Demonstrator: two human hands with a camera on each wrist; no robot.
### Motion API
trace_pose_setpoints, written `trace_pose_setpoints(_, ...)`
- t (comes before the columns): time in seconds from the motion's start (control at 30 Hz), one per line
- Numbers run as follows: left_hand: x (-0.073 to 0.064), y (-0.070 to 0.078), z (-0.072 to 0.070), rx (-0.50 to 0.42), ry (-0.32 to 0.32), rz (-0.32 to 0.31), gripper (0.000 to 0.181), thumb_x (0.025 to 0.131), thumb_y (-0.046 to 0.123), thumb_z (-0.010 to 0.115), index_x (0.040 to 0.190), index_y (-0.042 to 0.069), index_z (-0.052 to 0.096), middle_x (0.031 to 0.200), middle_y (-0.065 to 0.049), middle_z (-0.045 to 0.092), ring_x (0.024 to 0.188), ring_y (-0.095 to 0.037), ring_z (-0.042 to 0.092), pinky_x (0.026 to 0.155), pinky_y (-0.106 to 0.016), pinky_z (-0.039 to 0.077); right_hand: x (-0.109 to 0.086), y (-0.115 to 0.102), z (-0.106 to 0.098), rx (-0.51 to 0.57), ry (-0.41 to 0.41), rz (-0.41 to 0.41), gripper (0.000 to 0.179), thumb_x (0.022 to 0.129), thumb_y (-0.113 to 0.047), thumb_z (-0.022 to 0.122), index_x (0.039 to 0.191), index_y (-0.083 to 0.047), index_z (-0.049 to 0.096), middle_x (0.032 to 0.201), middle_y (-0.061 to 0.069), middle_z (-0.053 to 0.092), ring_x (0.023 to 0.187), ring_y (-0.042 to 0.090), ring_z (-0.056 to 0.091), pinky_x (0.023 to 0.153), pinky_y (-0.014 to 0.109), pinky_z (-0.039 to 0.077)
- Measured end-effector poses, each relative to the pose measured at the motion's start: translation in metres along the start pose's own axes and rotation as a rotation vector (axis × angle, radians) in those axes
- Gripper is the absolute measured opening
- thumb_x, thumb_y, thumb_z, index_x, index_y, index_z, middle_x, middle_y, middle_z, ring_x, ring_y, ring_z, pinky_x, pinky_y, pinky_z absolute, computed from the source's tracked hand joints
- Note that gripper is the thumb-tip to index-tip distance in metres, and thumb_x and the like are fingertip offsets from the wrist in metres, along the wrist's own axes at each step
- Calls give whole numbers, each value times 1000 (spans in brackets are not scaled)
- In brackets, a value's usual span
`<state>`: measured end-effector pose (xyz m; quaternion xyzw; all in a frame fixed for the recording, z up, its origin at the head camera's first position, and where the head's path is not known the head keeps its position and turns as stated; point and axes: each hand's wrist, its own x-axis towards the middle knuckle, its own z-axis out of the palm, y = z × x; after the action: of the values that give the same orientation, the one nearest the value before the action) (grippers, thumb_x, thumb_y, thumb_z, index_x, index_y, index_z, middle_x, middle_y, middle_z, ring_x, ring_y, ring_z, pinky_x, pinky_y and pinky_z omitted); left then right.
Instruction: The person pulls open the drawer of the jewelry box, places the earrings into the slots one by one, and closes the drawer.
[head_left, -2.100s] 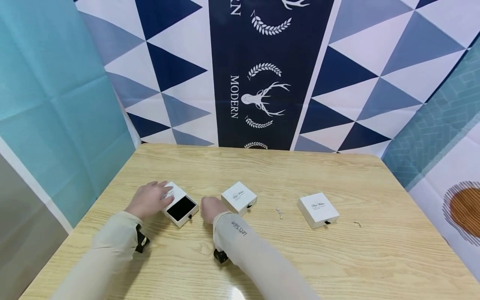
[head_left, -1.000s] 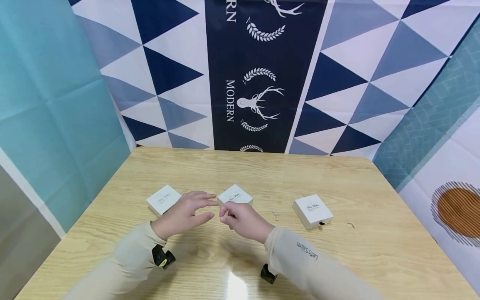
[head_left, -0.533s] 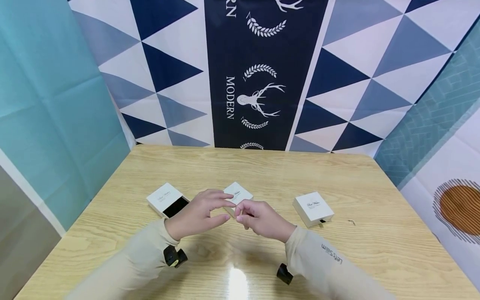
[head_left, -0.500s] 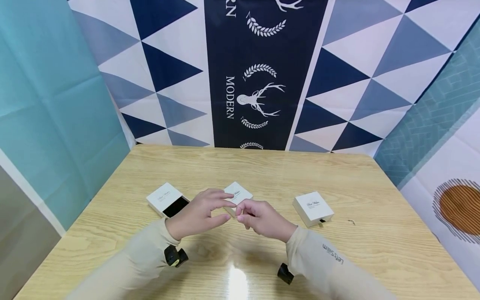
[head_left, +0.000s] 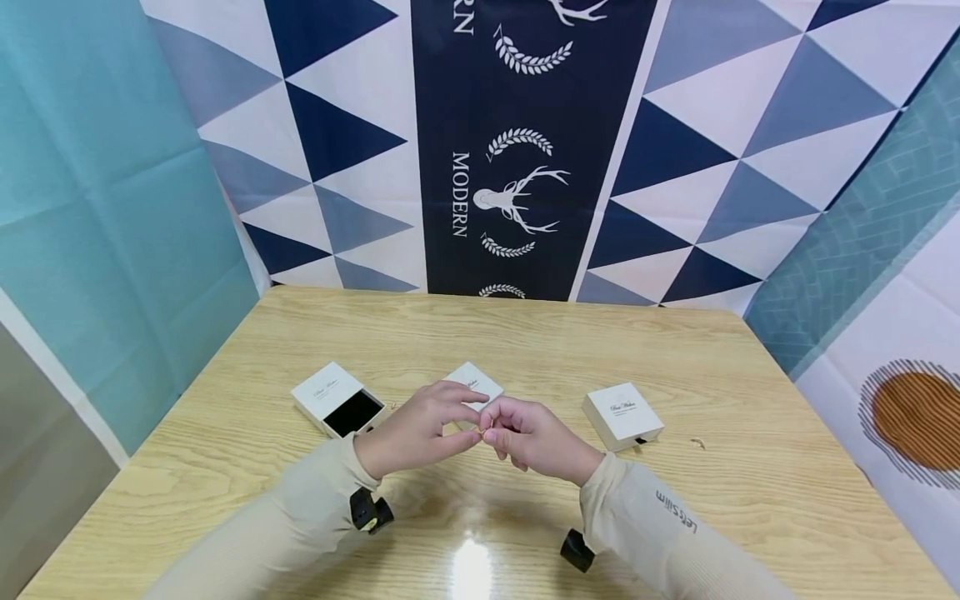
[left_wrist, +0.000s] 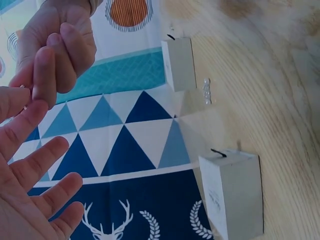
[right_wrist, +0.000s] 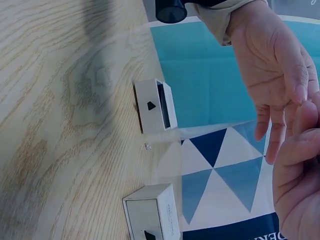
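Note:
Over the table's middle, the tips of both hands meet at a small gold-coloured earring [head_left: 484, 429]. My right hand [head_left: 536, 440] pinches it between thumb and curled index finger. The left hand [head_left: 420, 425] has its thumb and index fingertip on the other side of it, and its other fingers spread out in the left wrist view. Behind the hands stands a white lidded box [head_left: 476, 382], partly covered by them. To the left, a white drawer box [head_left: 326, 387] sits pulled out, showing its black lining [head_left: 354, 412]. A tiny earring [right_wrist: 148, 146] lies beside that box.
On the right stands another white box [head_left: 622, 412] with a black pull tab, a small piece of jewellery [head_left: 697, 443] beside it. A silvery piece of jewellery [left_wrist: 207, 91] lies between the middle and right boxes. A patterned cloth [head_left: 498, 150] hangs behind the table.
Both hands have moved right from the drawer box and come together. The left thumb and index finger have closed in on the earring at the right fingertips. The boxes stay put.

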<state>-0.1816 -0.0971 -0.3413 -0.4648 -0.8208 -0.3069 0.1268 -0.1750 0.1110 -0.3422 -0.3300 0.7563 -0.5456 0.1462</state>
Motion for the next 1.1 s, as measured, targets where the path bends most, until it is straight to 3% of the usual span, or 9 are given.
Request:
trace_pose_setpoints(0.23, 2, 1, 1, -65, 5, 2, 10, 86, 5, 66, 89, 7, 74, 114, -13, 67, 110, -29, 59, 98, -43, 42, -1, 1, -2, 26, -11, -25, 5, 93, 7, 50, 91, 3, 53, 67, 0, 49, 50, 5, 40, 44, 21, 35)
trace_pose_setpoints(0.7, 3, 1, 1, -91, 25, -40, 9, 85, 3, 65, 87, 4, 74, 110, -14, 68, 108, -34, 59, 97, -45, 43, -1, 3, -2, 25, 24, -55, 4, 94, 7, 50, 94, 5, 54, 69, 1, 49, 50, 5, 39, 44, 21, 35)
trace_pose_setpoints(0.83, 2, 0, 2, -86, 42, -40, 9, 85, 3, 65, 86, 4, 74, 108, -14, 69, 107, -32, 59, 95, -44, 44, 0, 3, -1, 1, 72, -70, 4, 94, 5, 53, 97, 5, 55, 67, -1, 49, 49, 5, 39, 43, 21, 34)
trace_pose_setpoints(1.1, 2, 0, 1, -87, 66, -60, 8, 86, 5, 67, 85, 4, 74, 107, -13, 69, 106, -31, 58, 94, -45, 44, 1, 12, 0, -124, 205, -178, 14, 83, 7, 67, 95, 3, 61, 63, -5, 49, 53, 1, 38, 46, 19, 33)
